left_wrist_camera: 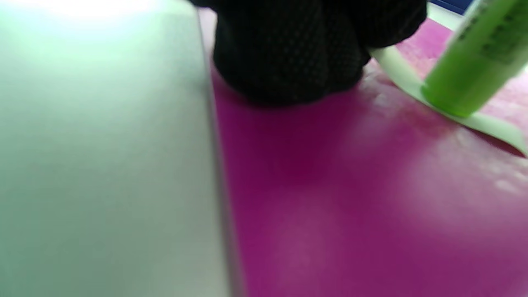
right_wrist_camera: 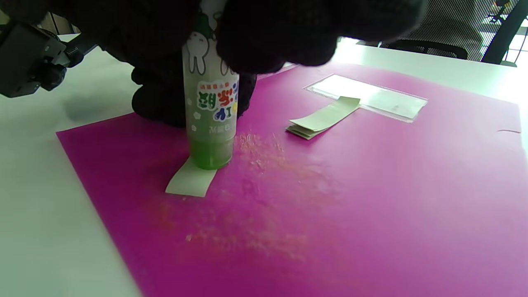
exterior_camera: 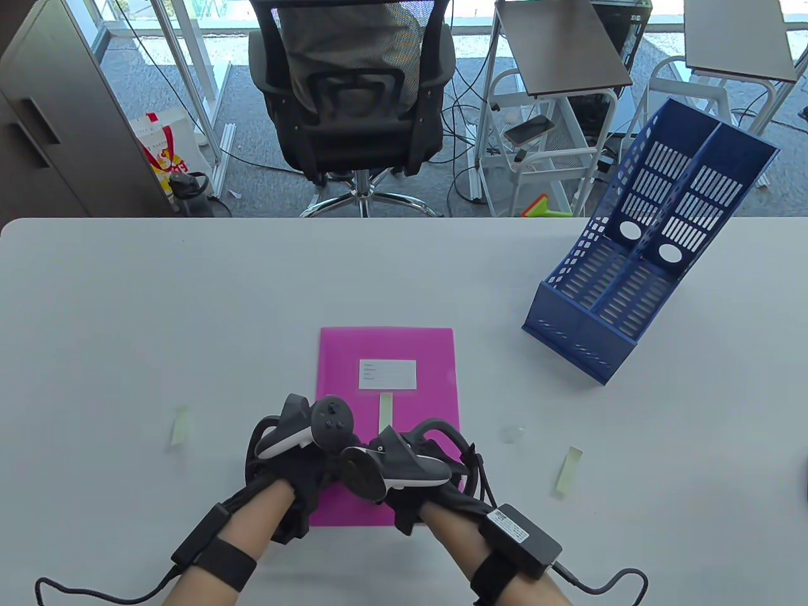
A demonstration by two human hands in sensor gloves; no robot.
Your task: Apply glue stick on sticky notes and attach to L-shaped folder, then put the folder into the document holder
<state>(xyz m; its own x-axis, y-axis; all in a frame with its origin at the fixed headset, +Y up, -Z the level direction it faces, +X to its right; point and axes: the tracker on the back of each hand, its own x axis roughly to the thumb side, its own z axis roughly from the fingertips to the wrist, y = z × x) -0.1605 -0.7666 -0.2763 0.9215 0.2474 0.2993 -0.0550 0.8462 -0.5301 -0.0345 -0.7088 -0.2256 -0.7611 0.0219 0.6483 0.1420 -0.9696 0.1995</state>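
Note:
A pink L-shaped folder [exterior_camera: 386,353] lies flat on the white table, with a white label [exterior_camera: 387,374] on it. My right hand [exterior_camera: 416,480] grips a green glue stick [right_wrist_camera: 211,119] upright. Its tip presses on a pale green sticky note [right_wrist_camera: 190,181] lying on the folder [right_wrist_camera: 330,198]. My left hand [exterior_camera: 297,464] rests on the folder beside it, and its fingertips [left_wrist_camera: 297,53] press down the note's [left_wrist_camera: 486,123] far end. A small stack of sticky notes [right_wrist_camera: 324,119] lies below the label. The blue document holder [exterior_camera: 637,252] stands at the back right.
Two loose sticky notes lie on the table, one to the left [exterior_camera: 180,427] and one to the right [exterior_camera: 569,470]. A small clear cap [exterior_camera: 512,433] sits right of the folder. An office chair [exterior_camera: 353,95] and carts stand beyond the table's far edge.

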